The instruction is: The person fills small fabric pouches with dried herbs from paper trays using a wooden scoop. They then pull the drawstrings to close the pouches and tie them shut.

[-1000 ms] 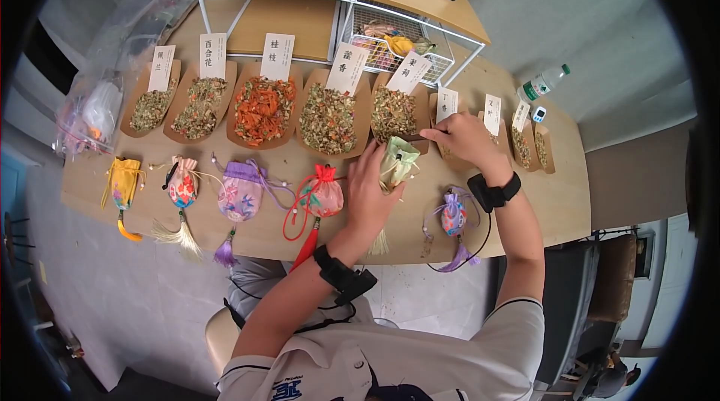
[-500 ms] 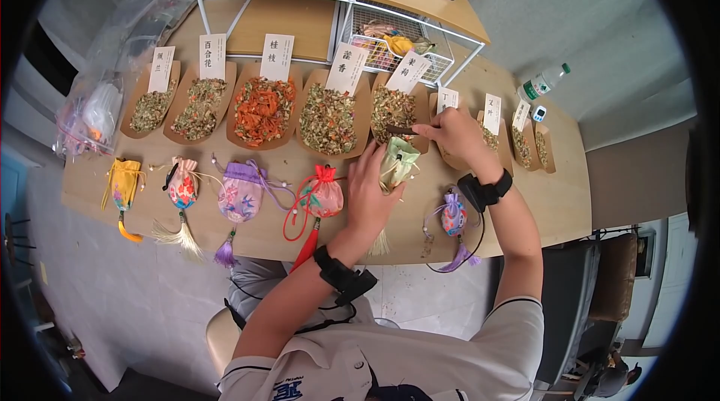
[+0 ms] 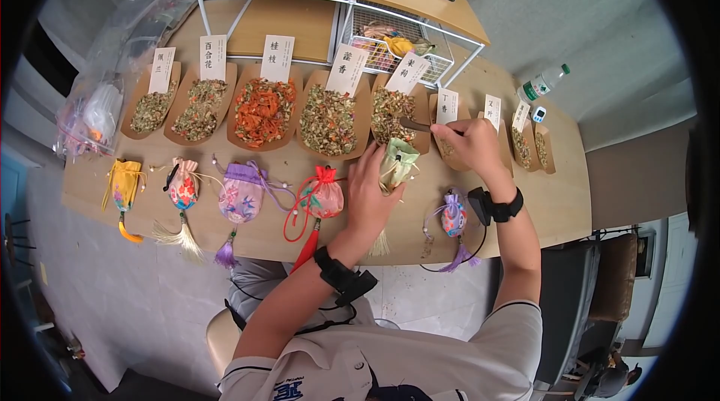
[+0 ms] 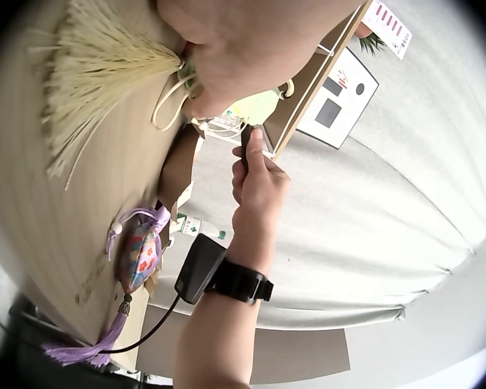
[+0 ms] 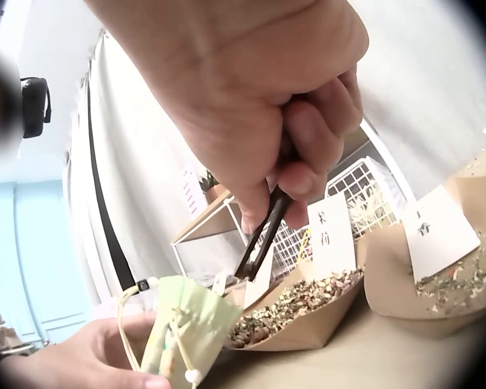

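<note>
In the head view my left hand (image 3: 369, 190) grips a pale green drawstring pouch (image 3: 399, 160) and keeps it upright, its mouth facing up at the near edge of a paper tray. The pouch's cream tassel (image 4: 105, 73) hangs below. My right hand (image 3: 474, 144) pinches a small dark scoop (image 3: 414, 124) by its handle, with thumb and curled fingers. The scoop's tip lies over the dried herbs (image 3: 393, 110) in that tray, just beyond the pouch. From the right wrist view the scoop (image 5: 263, 239) slants down toward the herbs, above the pouch (image 5: 190, 324).
More paper trays of dried herbs with label cards (image 3: 277, 56) line the table's back. Along the front lie tied pouches, among them a red one (image 3: 322, 195) and a purple-tasselled one (image 3: 454, 213). A wire basket (image 3: 397, 34) and a water bottle (image 3: 544, 82) stand behind.
The scoop has gone from beside the pouch mouth onto the herbs, then shifted slightly back to the right with my right hand. My left hand and the pouch have stayed in place.
</note>
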Demonstrator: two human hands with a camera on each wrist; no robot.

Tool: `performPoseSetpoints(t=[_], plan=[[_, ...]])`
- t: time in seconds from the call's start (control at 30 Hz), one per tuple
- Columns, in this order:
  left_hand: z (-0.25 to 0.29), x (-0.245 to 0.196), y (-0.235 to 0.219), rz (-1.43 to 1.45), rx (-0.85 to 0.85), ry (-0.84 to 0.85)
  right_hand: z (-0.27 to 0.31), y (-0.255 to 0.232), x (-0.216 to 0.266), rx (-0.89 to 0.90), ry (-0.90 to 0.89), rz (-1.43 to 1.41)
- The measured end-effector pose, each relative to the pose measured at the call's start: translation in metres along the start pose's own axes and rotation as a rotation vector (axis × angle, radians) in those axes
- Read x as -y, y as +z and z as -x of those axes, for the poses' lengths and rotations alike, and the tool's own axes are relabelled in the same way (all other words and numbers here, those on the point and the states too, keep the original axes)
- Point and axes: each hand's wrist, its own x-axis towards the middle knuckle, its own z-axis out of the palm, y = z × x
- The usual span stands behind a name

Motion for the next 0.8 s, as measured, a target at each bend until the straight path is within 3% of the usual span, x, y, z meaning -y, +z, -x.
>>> performPoseSetpoints(t=[0.4, 0.5, 0.63, 0.8], plan=[[0.001, 0.001, 0.001, 0.004, -0.014, 0.008, 0.017, -0.026, 0.008, 0.013, -0.266, -0.042], [0.001, 0.001, 0.0, 0.007, -0.009, 0.01, 0.0, -0.041, 0.01, 0.067, -0.137, 0.04], [0.001, 0.001, 0.0, 0.005, -0.003, 0.011, -0.03, -0.015, -0.027, 0.049, -0.167, 0.196], [0.0, 0.002, 0.0, 0.008, -0.005, 0.026, -0.045, 0.01, -0.037, 0.181, -0.165, 0.181]])
